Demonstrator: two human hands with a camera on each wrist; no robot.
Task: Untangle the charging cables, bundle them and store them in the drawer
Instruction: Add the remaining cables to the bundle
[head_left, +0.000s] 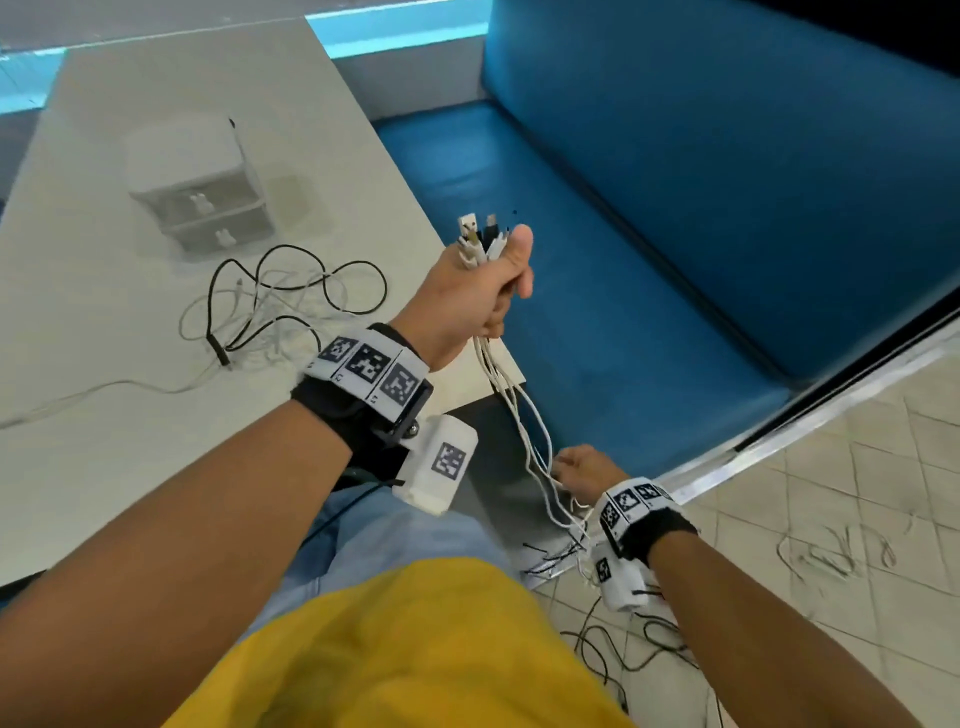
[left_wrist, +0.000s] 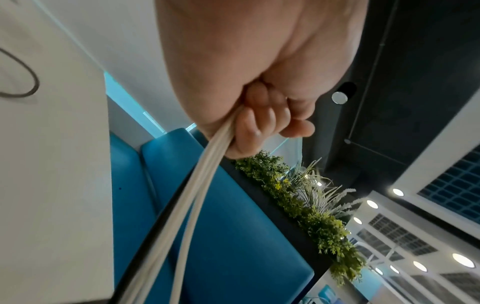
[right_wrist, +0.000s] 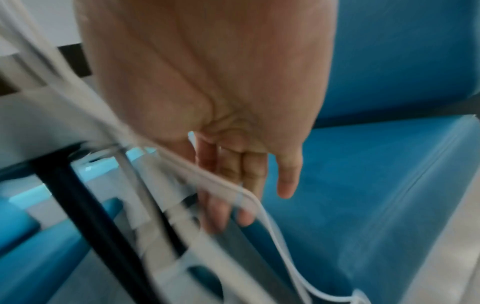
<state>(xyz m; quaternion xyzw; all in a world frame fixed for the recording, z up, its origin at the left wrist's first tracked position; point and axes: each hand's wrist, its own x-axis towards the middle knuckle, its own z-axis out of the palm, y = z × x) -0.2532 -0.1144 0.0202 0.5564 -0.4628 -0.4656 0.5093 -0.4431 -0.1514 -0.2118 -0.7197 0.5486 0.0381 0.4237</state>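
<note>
The right hand (head_left: 584, 470) hangs low beside the near right corner of the table, below its top, fingers (right_wrist: 287, 181) straight and spread; the dangling white charging cables (head_left: 535, 452) run across them, though blur hides whether any finger hooks one. Beyond it the cables trail to the tiled floor (head_left: 831, 493), where thin black leads (head_left: 613, 649) lie in loose loops.

Higher and farther, the left hand (head_left: 480, 291) is raised over the table's right edge, closed in a fist round the bunch of white cables and one black cable; the wrist view shows the fingers (left_wrist: 255, 123) curled tight over the strands (left_wrist: 197, 185). The plug ends (head_left: 480, 236), metal USB tips among them, stick up out of the fist beside the thumb.

On the pale grey table (head_left: 130, 467), left of that hand, lies a tangled heap of one black and several white cables (head_left: 280, 301), a white strand running off toward the left edge. Farther back stands the small white two-drawer box (head_left: 200, 200), both drawers closed. A blue upholstered bench (head_left: 727, 208) borders the table's right side.
</note>
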